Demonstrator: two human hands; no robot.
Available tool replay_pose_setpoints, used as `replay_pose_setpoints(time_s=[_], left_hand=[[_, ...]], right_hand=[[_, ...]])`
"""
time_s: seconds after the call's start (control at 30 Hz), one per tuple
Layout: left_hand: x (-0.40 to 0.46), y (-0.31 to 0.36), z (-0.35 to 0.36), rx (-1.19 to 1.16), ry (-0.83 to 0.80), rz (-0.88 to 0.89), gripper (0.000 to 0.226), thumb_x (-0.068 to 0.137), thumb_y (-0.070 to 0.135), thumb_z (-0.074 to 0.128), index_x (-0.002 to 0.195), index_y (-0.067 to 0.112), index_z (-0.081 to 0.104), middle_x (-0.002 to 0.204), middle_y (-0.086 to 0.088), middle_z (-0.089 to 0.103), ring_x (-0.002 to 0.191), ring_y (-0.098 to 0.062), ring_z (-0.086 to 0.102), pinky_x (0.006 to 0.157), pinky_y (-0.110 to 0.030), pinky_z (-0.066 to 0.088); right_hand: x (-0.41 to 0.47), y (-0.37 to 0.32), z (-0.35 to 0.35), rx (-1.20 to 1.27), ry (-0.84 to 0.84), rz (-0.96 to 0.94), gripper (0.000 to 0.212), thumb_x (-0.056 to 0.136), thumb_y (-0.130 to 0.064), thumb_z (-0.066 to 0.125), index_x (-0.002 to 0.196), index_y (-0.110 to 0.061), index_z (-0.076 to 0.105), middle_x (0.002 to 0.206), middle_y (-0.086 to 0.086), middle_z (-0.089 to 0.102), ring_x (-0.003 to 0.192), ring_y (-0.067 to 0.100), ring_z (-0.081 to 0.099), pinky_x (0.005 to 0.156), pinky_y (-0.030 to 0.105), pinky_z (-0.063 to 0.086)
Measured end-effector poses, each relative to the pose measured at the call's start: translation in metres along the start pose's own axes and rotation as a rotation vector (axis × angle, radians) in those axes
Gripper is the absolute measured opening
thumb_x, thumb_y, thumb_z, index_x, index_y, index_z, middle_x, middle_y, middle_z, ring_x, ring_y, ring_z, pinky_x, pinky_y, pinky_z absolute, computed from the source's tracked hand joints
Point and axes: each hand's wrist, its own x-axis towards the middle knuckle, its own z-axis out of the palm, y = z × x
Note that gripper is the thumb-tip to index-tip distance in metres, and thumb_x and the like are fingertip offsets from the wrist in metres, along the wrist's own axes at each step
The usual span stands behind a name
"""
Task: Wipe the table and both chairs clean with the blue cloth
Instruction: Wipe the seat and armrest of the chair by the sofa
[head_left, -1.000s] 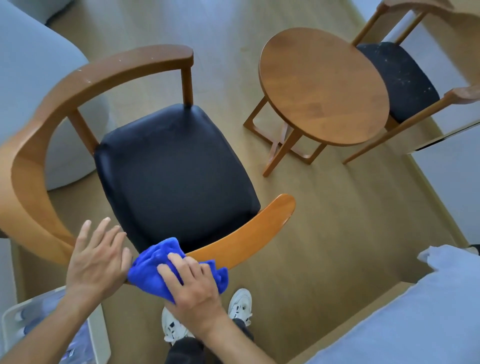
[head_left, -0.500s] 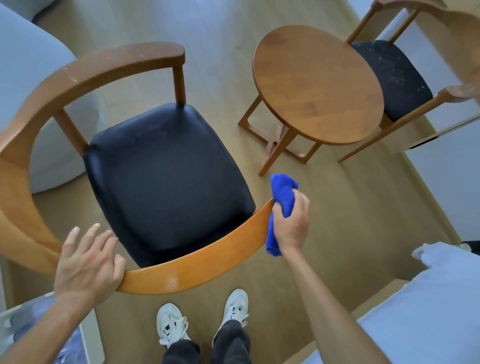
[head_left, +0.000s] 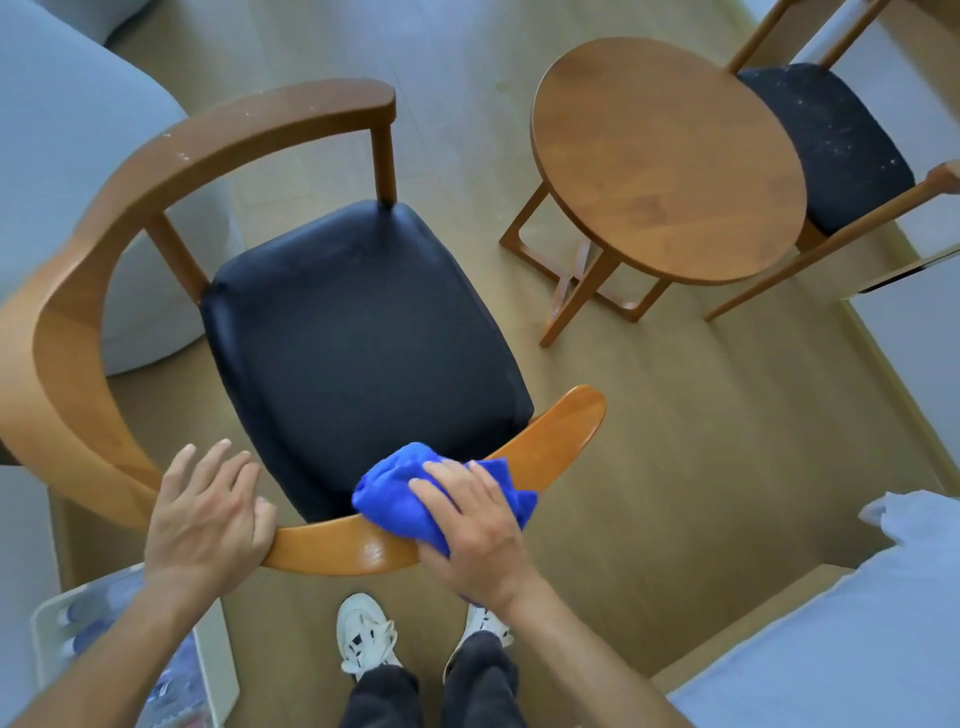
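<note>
On the near chair's (head_left: 363, 332) curved rail, I'm pressing the blue cloth (head_left: 410, 499) under my right hand (head_left: 472, 535), fingers curled over it, back from the rail's right tip; my left hand (head_left: 208, 514) is resting spread, steadying the rail, while worktop (head_left: 665, 156) and far chair (head_left: 831, 145) are probably waiting

Nothing here can be read. The bin (head_left: 47, 631) below the left hand (head_left: 205, 525) holds packets with printed blue and dark marks, but they are too blurred to make out. The shoes (head_left: 363, 636) beneath the right hand (head_left: 475, 538) carry dark patches, no legible brand.
</note>
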Motion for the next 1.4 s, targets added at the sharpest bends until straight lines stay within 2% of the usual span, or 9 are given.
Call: replay_pose_setpoints(time_s=[0.17,0.33,0.57,0.7,0.9,0.97,1.17,1.3,1.4], left_hand=[[-0.002,-0.003,0.005,-0.006,-0.003,0.022,0.053,0.089,0.021,0.026,0.096,-0.009,0.069,0.110,-0.027,0.066,0.117,-0.046,0.053,0.110,-0.058,0.026],[-0.001,-0.002,0.009,-0.043,0.058,0.015,0.051,0.089,0.022,0.026,0.093,-0.006,0.069,0.107,-0.025,0.067,0.115,-0.043,0.055,0.110,-0.056,0.028],[0.001,0.005,-0.003,-0.182,-0.025,-0.102,0.047,0.086,0.029,0.032,0.092,0.003,0.071,0.101,-0.016,0.070,0.111,-0.037,0.059,0.105,-0.049,0.034],[-0.001,0.030,-0.023,-0.738,-0.175,-0.375,0.043,0.084,0.030,0.028,0.084,0.014,0.067,0.086,-0.004,0.067,0.091,-0.026,0.060,0.085,-0.038,0.045],[-0.011,0.053,-0.056,-1.158,-0.237,-0.598,0.019,0.099,0.030,0.049,0.088,0.020,0.061,0.089,0.001,0.063,0.085,-0.017,0.060,0.068,-0.026,0.047],[-0.008,0.061,-0.064,-1.150,-0.291,-0.600,0.016,0.091,0.036,0.061,0.098,0.021,0.057,0.092,0.004,0.063,0.082,-0.012,0.062,0.060,-0.020,0.049],[-0.009,0.062,-0.098,-1.315,-0.290,-0.518,0.019,0.086,0.018,0.067,0.098,0.028,0.056,0.090,0.008,0.068,0.085,-0.012,0.066,0.077,-0.040,0.058],[-0.005,0.046,-0.149,-1.479,-0.257,-0.312,0.027,0.078,0.019,0.067,0.104,0.024,0.063,0.096,0.001,0.071,0.094,-0.018,0.067,0.089,-0.045,0.054],[0.012,0.032,-0.198,-1.461,-0.214,-0.173,0.031,0.077,0.015,0.068,0.106,0.024,0.063,0.100,0.000,0.070,0.097,-0.020,0.066,0.091,-0.043,0.054]], right_hand=[[0.019,0.091,-0.049,0.046,0.004,0.316,0.048,0.082,-0.024,0.059,0.127,-0.009,0.056,0.133,0.008,0.056,0.122,0.029,0.053,0.103,0.051,0.041],[0.028,0.052,-0.032,0.071,0.182,0.686,0.047,0.082,-0.022,0.058,0.127,-0.014,0.056,0.140,0.003,0.053,0.127,0.026,0.049,0.102,0.053,0.043],[0.005,-0.097,0.017,0.163,-0.024,0.524,0.058,0.079,-0.032,0.056,0.135,-0.017,0.050,0.145,0.002,0.046,0.138,0.025,0.038,0.114,0.043,0.026],[0.010,-0.121,0.013,0.391,-0.224,0.543,0.060,0.085,-0.042,0.038,0.143,-0.026,0.041,0.152,-0.011,0.031,0.142,0.006,0.020,0.120,0.038,0.015],[0.033,-0.083,-0.019,0.419,-0.294,0.521,0.050,0.084,-0.021,0.044,0.133,-0.024,0.053,0.134,-0.020,0.044,0.126,0.004,0.040,0.109,0.033,0.036],[0.050,-0.077,-0.023,0.374,-0.337,0.484,0.055,0.086,-0.021,0.052,0.140,-0.024,0.045,0.141,-0.013,0.045,0.131,0.007,0.037,0.111,0.031,0.033],[0.097,-0.061,-0.058,0.440,-0.580,0.407,0.085,0.078,-0.013,0.061,0.151,-0.032,0.023,0.156,-0.012,0.024,0.146,0.009,0.013,0.119,0.036,0.020],[0.129,-0.064,-0.115,0.714,-0.745,0.421,0.078,0.068,-0.015,0.052,0.142,-0.037,0.038,0.138,-0.012,0.047,0.129,0.007,0.044,0.107,0.031,0.042],[0.154,-0.071,-0.157,0.813,-0.619,0.393,0.060,0.071,-0.012,0.046,0.126,-0.035,0.052,0.118,-0.007,0.059,0.108,0.006,0.058,0.090,0.021,0.051]])
